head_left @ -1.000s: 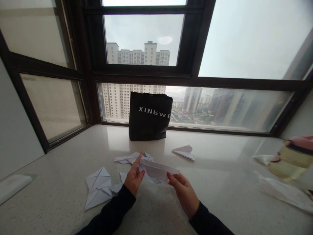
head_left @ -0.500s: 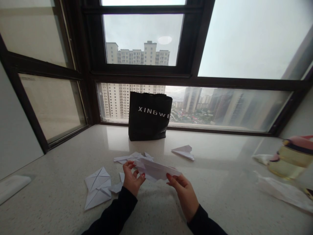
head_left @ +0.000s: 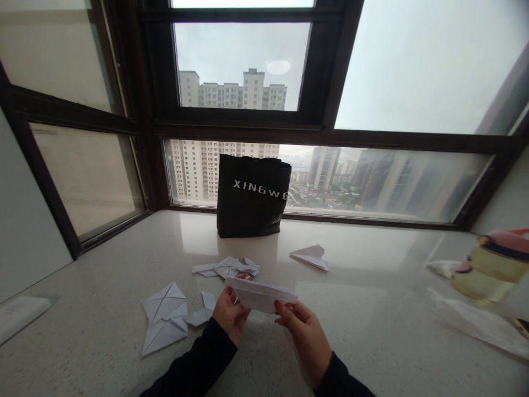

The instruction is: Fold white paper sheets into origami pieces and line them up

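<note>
A folded white paper (head_left: 261,295) is held above the counter between both hands. My left hand (head_left: 232,314) grips its left end, with some fingers behind the sheet. At the right end, my right hand (head_left: 305,331) pinches the paper between thumb and fingers. Just behind it lies a folded paper shape (head_left: 229,267). To the left are a larger creased paper piece (head_left: 166,317) and a small bent one (head_left: 202,311). A paper plane (head_left: 312,256) rests farther back on the right.
A black bag (head_left: 253,198) stands on the white speckled counter (head_left: 372,331) by the window. On the right are a yellowish container with a pink lid (head_left: 491,267) and a crumpled white wrapper (head_left: 481,325). A white object (head_left: 22,317) lies far left.
The held paper has turned more level and looks narrower. My left hand has shifted slightly right and down, its fingers now reaching behind the paper; my right hand has moved slightly left.
</note>
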The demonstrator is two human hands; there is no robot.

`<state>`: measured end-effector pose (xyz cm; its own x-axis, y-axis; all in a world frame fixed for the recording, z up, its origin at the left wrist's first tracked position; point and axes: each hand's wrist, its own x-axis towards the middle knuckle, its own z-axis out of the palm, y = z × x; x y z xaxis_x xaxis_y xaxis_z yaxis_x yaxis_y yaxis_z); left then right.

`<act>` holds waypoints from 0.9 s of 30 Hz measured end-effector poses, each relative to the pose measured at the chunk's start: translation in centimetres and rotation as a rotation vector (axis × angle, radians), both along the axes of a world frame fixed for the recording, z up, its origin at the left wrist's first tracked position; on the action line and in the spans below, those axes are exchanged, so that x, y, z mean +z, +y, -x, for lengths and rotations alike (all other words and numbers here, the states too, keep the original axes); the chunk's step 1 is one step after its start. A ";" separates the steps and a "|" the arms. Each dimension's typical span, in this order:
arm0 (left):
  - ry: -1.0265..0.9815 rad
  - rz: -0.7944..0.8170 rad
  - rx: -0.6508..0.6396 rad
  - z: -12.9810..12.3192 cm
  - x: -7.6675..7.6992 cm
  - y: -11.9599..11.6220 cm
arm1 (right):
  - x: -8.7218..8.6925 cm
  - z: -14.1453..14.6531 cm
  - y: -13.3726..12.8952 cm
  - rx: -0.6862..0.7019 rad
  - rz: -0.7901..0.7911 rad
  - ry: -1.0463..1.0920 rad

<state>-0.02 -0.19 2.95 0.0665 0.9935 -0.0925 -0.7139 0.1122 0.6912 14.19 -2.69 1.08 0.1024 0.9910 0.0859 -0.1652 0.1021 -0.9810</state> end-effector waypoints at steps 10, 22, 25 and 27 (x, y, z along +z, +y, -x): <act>-0.059 -0.053 -0.172 -0.3 0.4 -0.9 | 0.4 -1.0 0.9 -0.031 -0.007 -0.096; 0.028 -0.117 -0.124 -0.2 -0.1 -0.6 | 0.5 -1.1 0.9 -0.065 -0.076 -0.088; 0.057 -0.141 -0.161 -0.2 -0.6 -0.6 | 0.6 -1.4 1.2 -0.023 -0.073 -0.125; 0.100 -0.174 -0.194 -0.1 -0.6 -0.6 | 0.8 -1.9 1.4 0.107 -0.058 -0.263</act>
<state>0.10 -0.76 2.34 0.2558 0.9647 0.0631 -0.6184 0.1131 0.7777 16.11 -1.27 1.90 -0.0358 0.9876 0.1526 0.0818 0.1551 -0.9845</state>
